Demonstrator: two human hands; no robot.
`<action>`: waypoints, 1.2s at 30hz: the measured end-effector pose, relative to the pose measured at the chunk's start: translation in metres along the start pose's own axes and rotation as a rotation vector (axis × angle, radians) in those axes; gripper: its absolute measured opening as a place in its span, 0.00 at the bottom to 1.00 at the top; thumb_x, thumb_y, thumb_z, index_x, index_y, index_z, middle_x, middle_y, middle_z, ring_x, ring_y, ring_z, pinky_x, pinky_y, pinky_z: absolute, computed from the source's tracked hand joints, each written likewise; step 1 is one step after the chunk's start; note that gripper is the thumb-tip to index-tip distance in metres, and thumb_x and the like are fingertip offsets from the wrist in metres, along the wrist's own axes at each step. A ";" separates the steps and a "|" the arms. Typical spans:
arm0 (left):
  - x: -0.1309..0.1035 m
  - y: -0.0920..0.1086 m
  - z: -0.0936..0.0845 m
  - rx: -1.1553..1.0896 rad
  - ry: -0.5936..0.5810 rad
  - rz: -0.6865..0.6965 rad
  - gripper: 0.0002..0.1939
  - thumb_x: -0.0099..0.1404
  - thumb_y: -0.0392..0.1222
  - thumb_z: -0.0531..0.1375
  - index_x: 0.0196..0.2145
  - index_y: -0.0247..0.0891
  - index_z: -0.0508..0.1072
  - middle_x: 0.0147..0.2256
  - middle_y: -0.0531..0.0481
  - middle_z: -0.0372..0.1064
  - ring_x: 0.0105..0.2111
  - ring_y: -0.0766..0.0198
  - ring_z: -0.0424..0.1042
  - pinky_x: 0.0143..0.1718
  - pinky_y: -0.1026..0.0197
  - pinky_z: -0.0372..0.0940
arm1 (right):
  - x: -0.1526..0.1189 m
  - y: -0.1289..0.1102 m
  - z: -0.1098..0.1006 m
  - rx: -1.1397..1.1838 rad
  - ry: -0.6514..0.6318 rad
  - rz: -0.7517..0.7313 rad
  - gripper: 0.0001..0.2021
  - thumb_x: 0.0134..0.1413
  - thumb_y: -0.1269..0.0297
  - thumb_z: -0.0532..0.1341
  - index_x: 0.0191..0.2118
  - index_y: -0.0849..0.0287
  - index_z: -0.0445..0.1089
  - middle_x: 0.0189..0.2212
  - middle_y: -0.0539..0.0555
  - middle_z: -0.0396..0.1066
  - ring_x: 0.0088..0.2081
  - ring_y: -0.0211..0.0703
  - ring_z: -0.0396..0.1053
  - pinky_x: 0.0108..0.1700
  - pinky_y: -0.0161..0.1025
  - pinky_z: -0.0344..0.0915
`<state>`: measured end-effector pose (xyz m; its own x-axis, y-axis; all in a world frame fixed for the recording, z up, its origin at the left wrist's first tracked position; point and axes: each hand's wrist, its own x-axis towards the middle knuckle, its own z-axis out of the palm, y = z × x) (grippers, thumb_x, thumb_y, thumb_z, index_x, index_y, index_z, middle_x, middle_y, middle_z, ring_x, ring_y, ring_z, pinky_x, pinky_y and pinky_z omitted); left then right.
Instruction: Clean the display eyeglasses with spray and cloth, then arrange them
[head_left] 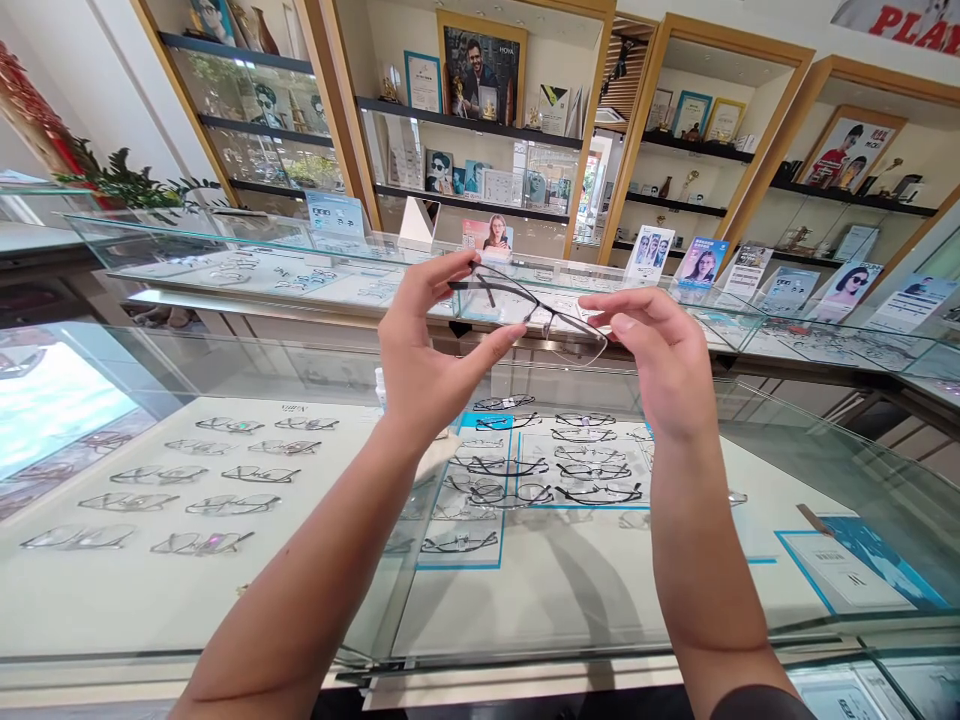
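Raised above the glass counter is a pair of half-rim eyeglasses [553, 313] with a dark top bar and thin clear lenses. My left hand [439, 365] has its index finger at the upper left end of the frame and its thumb near the middle, by the nose pads. At the other end, the thumb and fingers of my right hand [671, 355] pinch the frame by the hinge. One dark temple shows beside my left fingers. Beneath my hands, several dark-framed eyeglasses [596, 492] lie in rows over a blue-edged sheet.
A glass display case [525, 600] spans the front; more eyeglasses [240, 503] lie in its left part. A blue and white card [862, 570] lies at right. Beyond stands another glass counter [360, 290] topped with upright advertising cards [701, 262]. Wooden shelves [472, 118] line the wall.
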<state>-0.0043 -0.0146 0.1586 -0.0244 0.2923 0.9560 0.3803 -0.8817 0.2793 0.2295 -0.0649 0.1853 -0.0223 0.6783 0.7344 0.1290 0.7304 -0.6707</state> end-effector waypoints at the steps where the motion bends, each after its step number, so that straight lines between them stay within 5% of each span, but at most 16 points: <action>1: 0.001 0.002 -0.002 0.031 -0.023 0.029 0.34 0.64 0.53 0.74 0.64 0.49 0.70 0.60 0.44 0.74 0.62 0.47 0.74 0.64 0.44 0.71 | 0.000 0.000 0.001 -0.047 -0.002 -0.017 0.06 0.65 0.57 0.66 0.43 0.49 0.79 0.50 0.52 0.82 0.54 0.50 0.78 0.56 0.52 0.73; 7: 0.005 0.013 -0.007 0.121 -0.114 0.143 0.33 0.65 0.51 0.74 0.64 0.47 0.72 0.59 0.44 0.77 0.59 0.49 0.76 0.63 0.45 0.72 | -0.003 0.000 0.008 -0.204 -0.076 -0.069 0.03 0.64 0.60 0.68 0.39 0.50 0.80 0.48 0.53 0.82 0.55 0.52 0.78 0.56 0.53 0.72; 16: 0.001 0.019 -0.006 0.095 -0.167 0.093 0.32 0.65 0.50 0.74 0.64 0.49 0.73 0.58 0.45 0.78 0.54 0.52 0.80 0.61 0.47 0.74 | -0.002 0.000 0.010 -0.269 -0.087 -0.028 0.02 0.64 0.63 0.68 0.39 0.51 0.79 0.47 0.53 0.82 0.55 0.52 0.77 0.59 0.55 0.72; 25: -0.001 0.018 -0.003 -0.125 -0.212 -0.039 0.34 0.62 0.51 0.76 0.64 0.47 0.74 0.58 0.43 0.78 0.55 0.51 0.80 0.60 0.46 0.77 | -0.001 0.007 0.011 -0.208 -0.162 -0.002 0.03 0.65 0.60 0.69 0.38 0.50 0.80 0.47 0.54 0.81 0.53 0.51 0.76 0.60 0.55 0.71; 32: 0.000 0.015 -0.004 -0.295 -0.245 -0.113 0.37 0.60 0.52 0.77 0.64 0.48 0.74 0.58 0.42 0.77 0.55 0.50 0.80 0.56 0.48 0.80 | 0.000 0.008 0.007 0.002 -0.279 0.156 0.06 0.65 0.57 0.70 0.37 0.51 0.80 0.53 0.54 0.81 0.56 0.50 0.76 0.63 0.55 0.69; 36: 0.002 0.013 -0.005 -0.391 -0.288 -0.145 0.38 0.58 0.52 0.79 0.63 0.48 0.75 0.56 0.42 0.78 0.53 0.51 0.81 0.57 0.48 0.79 | 0.002 0.010 0.006 0.093 -0.339 0.262 0.08 0.62 0.55 0.72 0.38 0.52 0.81 0.43 0.52 0.84 0.45 0.46 0.78 0.54 0.50 0.73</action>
<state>-0.0040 -0.0277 0.1650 0.2259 0.4637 0.8567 0.0162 -0.8811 0.4727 0.2252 -0.0561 0.1797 -0.3265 0.8185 0.4727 0.0845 0.5234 -0.8479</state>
